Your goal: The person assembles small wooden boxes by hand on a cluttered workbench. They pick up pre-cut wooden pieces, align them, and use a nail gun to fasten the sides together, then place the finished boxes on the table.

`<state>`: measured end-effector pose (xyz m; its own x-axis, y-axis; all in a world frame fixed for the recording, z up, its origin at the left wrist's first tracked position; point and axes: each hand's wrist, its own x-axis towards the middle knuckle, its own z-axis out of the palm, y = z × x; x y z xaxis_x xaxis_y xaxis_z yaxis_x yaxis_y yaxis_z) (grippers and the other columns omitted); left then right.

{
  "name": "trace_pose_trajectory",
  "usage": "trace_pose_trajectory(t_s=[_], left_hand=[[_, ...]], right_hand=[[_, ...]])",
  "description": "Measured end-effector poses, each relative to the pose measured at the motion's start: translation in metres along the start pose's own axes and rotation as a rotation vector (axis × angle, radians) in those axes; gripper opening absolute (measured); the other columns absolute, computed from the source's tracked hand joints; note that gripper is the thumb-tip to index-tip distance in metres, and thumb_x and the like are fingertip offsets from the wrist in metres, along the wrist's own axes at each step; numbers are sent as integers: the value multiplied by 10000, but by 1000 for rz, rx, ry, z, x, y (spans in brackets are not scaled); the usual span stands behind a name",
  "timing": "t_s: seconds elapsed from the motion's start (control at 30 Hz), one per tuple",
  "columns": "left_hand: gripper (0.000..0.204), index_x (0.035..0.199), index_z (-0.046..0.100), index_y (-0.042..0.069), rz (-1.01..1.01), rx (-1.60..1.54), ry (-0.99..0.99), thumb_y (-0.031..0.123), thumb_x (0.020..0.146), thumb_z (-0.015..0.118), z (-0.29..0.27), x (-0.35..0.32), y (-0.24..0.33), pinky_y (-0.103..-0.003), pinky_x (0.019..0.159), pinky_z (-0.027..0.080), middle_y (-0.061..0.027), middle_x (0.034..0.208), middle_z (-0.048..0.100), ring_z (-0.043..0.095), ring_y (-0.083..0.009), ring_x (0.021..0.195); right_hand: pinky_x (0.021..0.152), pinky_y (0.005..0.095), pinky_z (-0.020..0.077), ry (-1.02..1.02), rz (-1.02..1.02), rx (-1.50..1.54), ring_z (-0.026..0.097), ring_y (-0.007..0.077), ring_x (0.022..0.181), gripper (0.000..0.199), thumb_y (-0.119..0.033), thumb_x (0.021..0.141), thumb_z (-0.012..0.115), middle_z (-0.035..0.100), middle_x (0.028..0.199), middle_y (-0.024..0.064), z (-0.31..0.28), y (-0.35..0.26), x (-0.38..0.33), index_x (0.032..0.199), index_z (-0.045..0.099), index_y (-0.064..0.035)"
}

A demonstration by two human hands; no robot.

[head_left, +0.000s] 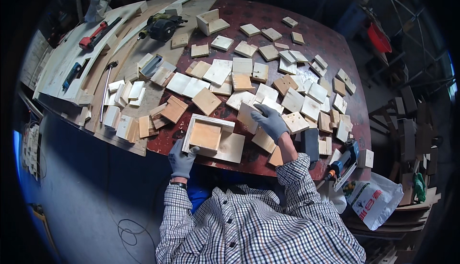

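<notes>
Both of my hands wear grey gloves. At the near edge of the table, my left hand (181, 160) grips the lower left corner of a small, partly walled wooden box (224, 123). A light wooden board (232, 148) lies flat against the box's right side, partly hidden by it. To the right, my right hand (272, 122) is closed on a square wooden piece (247, 117), held tilted just above the other pieces. The fingers behind that piece are hidden.
Many loose wood blocks (207, 102) cover the dark red table (330, 36). On the left lie a hammer (106, 89), a black power tool (162, 26) and a red tool (93, 36). A blue nail gun (346, 161) and a white bag (376, 201) are at the right.
</notes>
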<state>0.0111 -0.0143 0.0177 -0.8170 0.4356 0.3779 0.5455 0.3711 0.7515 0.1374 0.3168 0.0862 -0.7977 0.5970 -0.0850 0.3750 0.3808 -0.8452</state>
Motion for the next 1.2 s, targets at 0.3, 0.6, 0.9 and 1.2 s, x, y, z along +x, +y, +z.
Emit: trace_pose_trajectory(t_s=[0.3,0.6,0.9,1.2], left_hand=[[659,1080,679,15,-19,-5,-13,652,912,703,-2,-3,-4,-472,768,548,-179,948,682,689,-415,888],[605,1168,694,16,-33,3,-41,550,896,771,-4,0,3,-473,818,550,-180,1009,699,689,-413,954],[493,1164,704,34,-10,-6,-3,432,892,809,-8,-1,7,-452,790,558,-159,996,709,702,-395,933],[513,1232,700,62,-14,34,-24,386,858,834,-3,-4,-5,-445,808,573,-140,1022,714,709,-360,932]], right_hand=[[950,501,526,-49,-454,-627,667,376,1136,516,-502,902,735,701,1191,147,56,-80,61,1270,695,-142],[951,466,581,-365,-221,-876,695,402,1187,813,-475,698,857,703,1257,275,126,-113,103,1304,604,5],[779,369,561,-729,-74,1061,682,253,910,510,-401,1048,494,694,1159,184,35,-78,52,1309,591,27],[1034,438,485,-233,-649,-128,611,331,1190,702,-417,870,780,635,1302,150,30,-120,-36,1482,595,-129]])
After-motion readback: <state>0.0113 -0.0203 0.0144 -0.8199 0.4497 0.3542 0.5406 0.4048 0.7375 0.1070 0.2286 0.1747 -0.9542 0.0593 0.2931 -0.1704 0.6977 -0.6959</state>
